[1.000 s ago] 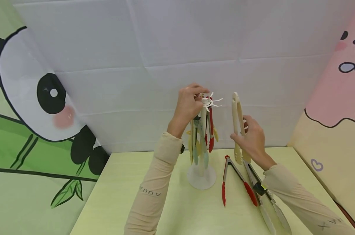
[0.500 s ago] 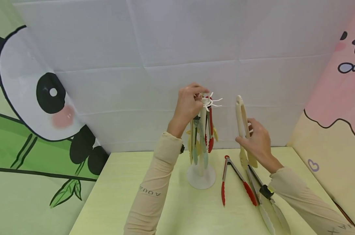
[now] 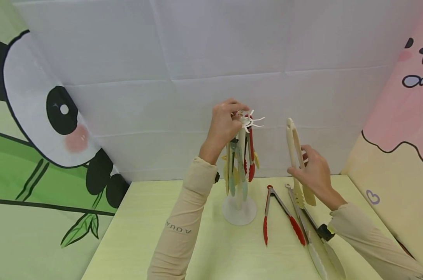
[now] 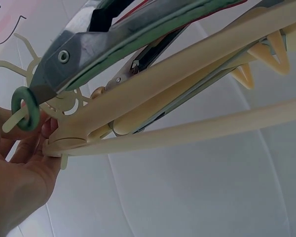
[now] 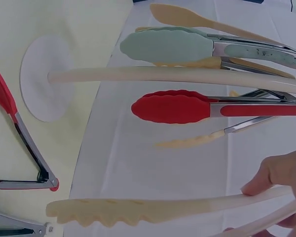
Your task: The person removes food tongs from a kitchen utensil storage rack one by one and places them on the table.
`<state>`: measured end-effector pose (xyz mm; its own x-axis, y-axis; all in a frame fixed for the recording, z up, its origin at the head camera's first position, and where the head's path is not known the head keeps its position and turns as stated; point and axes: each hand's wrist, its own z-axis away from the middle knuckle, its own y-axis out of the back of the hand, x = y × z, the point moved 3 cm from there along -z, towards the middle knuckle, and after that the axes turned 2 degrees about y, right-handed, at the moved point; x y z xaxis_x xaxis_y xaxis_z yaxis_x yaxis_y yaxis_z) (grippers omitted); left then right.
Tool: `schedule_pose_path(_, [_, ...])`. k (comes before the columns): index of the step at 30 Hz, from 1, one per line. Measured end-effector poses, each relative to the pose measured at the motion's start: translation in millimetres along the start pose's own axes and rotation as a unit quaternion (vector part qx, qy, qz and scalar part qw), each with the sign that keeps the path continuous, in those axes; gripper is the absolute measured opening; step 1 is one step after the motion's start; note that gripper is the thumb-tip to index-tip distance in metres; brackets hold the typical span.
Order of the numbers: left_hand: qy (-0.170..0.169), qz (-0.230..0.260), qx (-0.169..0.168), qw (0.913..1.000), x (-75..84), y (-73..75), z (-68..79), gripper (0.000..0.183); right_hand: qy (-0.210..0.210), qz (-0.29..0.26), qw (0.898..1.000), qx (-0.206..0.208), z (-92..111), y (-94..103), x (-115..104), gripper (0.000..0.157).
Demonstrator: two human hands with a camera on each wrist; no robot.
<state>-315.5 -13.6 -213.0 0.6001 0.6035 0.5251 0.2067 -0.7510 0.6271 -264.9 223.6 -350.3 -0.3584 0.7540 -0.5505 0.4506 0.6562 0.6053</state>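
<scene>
At the top of a white hanging rack (image 3: 239, 212), my left hand (image 3: 222, 126) grips among the hooks. In the left wrist view its fingers lie right at the hooked end of cream tongs (image 4: 187, 69), beside the ring of green-and-metal tongs (image 4: 103, 54). My right hand (image 3: 313, 171) holds another pair of cream tongs (image 3: 291, 144) upright by the arms, right of the rack. The right wrist view shows their scalloped tip (image 5: 113, 210) and the thumb pressing one arm. Red tongs (image 5: 170, 106) and other tongs hang from the rack's pole (image 5: 187, 75).
Spread red tongs (image 3: 296, 229) lie on the pale yellow table (image 3: 155, 217) right of the rack base. Long metal tongs (image 3: 314, 254) lie beside them, partly under the right forearm. A white cloth (image 3: 183, 77) hangs behind, with cartoon-printed panels (image 3: 400, 116) at the sides.
My right hand has moved right and slightly downward with the cream tongs, away from the rack. The left hand stays at the rack's top.
</scene>
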Motion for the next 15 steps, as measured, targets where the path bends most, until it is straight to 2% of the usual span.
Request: schedule_pose_path(15, [0.001, 0.006, 0.001, 1.0000, -0.4, -0.7, -0.3, 0.045, -0.022, 0.029, 0.999, -0.029, 8, 8.3, 14, 0.057])
